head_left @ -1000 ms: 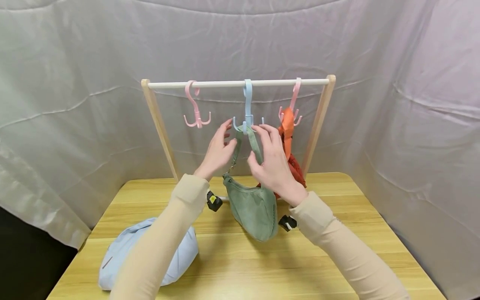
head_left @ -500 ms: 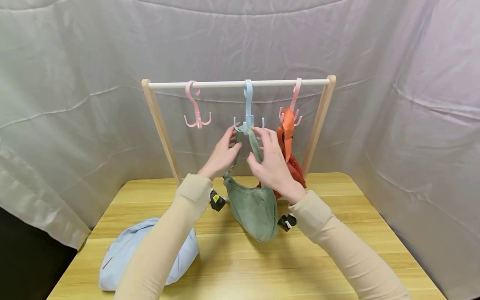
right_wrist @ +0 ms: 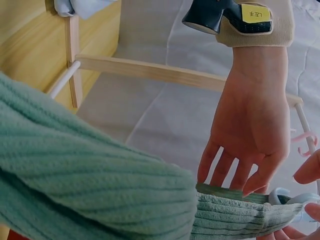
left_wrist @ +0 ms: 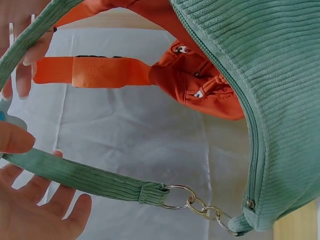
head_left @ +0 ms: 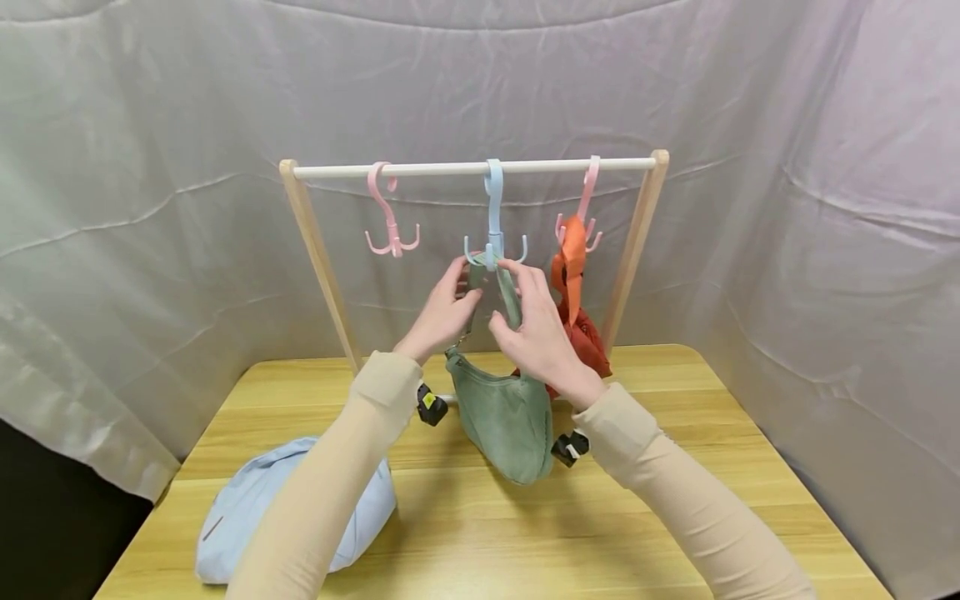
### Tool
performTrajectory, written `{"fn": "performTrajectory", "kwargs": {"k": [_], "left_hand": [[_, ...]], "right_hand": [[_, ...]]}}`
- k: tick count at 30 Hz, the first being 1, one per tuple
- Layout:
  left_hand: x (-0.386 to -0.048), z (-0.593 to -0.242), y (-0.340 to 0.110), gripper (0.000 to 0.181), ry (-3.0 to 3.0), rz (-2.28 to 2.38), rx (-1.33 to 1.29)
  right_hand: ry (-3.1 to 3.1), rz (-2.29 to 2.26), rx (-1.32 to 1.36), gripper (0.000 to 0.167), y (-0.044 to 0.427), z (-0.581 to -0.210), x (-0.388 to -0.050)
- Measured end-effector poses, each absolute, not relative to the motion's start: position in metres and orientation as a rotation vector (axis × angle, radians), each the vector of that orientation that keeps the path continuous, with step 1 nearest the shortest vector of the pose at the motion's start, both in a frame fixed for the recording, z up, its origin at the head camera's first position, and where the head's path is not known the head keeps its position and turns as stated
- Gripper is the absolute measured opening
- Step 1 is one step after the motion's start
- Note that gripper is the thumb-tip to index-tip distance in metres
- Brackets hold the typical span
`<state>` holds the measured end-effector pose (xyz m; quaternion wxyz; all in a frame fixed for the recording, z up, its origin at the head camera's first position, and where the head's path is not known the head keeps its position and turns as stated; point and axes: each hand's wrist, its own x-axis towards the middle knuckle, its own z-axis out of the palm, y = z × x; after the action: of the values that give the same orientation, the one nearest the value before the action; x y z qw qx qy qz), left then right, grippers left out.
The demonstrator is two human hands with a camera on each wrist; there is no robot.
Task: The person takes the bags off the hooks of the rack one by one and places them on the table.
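The green corduroy bag (head_left: 502, 421) hangs by its strap (head_left: 509, 292) from the light blue hook (head_left: 495, 208), its body low in front of the rack. My left hand (head_left: 442, 315) is at the strap's left side near the hook; the left wrist view shows its spread fingers (left_wrist: 42, 187) behind the strap (left_wrist: 85, 175). On the strap's other side is my right hand (head_left: 542, 333), fingertips near the hook and thumb held apart. Neither hand visibly closes round the strap; exact contact is unclear. Metal rings (left_wrist: 200, 206) join strap and bag.
A pink hook (head_left: 393, 225) hangs on the white bar (head_left: 442, 169) at left. At right, an orange-red bag (head_left: 585, 337) hangs from another pink hook (head_left: 588, 187). A light blue bag (head_left: 247, 508) lies front left on the wooden table (head_left: 480, 542), partly behind my left forearm.
My left hand has moved slightly right, closer to the strap. My right hand has shifted only slightly. The green bag hangs at nearly the same spot.
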<state>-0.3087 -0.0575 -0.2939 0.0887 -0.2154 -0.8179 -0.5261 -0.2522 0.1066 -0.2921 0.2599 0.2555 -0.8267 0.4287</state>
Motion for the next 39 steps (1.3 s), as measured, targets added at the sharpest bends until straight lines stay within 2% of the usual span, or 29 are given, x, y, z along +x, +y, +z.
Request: {"fn": "performTrajectory", "kwargs": {"k": [39], "left_hand": [[-0.299, -0.287, -0.098, 0.05, -2.431, -1.479, -0.59]], "right_hand": [[-2.218, 1.364, 0.755, 0.076, 0.092, -0.295, -0.269]]}}
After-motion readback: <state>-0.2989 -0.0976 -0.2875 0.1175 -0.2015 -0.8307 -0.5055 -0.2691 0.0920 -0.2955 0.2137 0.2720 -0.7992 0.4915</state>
